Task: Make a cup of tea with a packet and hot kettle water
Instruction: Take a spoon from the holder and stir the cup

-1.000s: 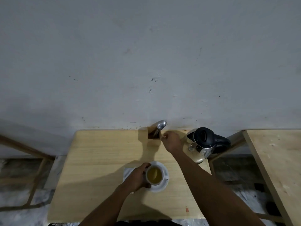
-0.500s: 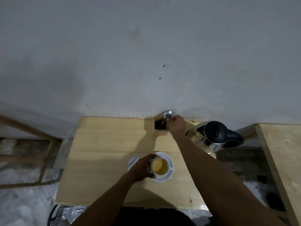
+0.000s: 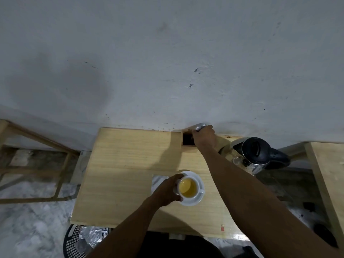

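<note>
Both forearms are bare from the lower edge of the view up to the wrists, with no sleeve showing on either. The left hand [image 3: 168,190] and the right hand [image 3: 204,137] wear no glove, ring, watch or band. Dark clothing covers the person's lap just below the tabletop's near edge; its detail cannot be made out.

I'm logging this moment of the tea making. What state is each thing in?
cup: upright on the saucer, holding yellow liquid
saucer: flat on the table
kettle: upright, lid shut
spoon: standing in the wooden holder
left hand: gripping the cup
right hand: closed on the spoon
</note>
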